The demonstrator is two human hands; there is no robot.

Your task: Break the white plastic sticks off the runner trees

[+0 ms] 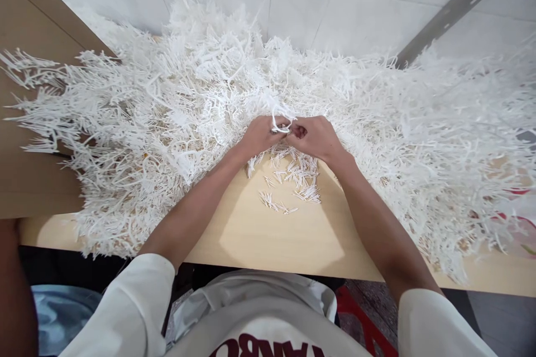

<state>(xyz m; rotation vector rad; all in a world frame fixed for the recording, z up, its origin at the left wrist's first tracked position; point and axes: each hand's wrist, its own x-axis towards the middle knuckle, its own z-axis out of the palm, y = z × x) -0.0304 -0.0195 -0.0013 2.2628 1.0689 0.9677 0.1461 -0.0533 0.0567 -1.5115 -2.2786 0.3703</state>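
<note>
White plastic sprue piece (281, 124), thin and looped, pinched between left hand (262, 135) and right hand (315, 136) at the near edge of the big pile of white plastic sprues (180, 100). Small broken-off comb-like bits (293, 184) lie scattered flat on the tabletop (268, 240) just below the hands.

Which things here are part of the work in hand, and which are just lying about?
In hand:
- left hand and right hand, pinching one white plastic sprue piece
- big white sprue heap
- small broken-off bits on the wooden table

Lying about:
- cardboard sheet
- red stool
- metal rail
</note>
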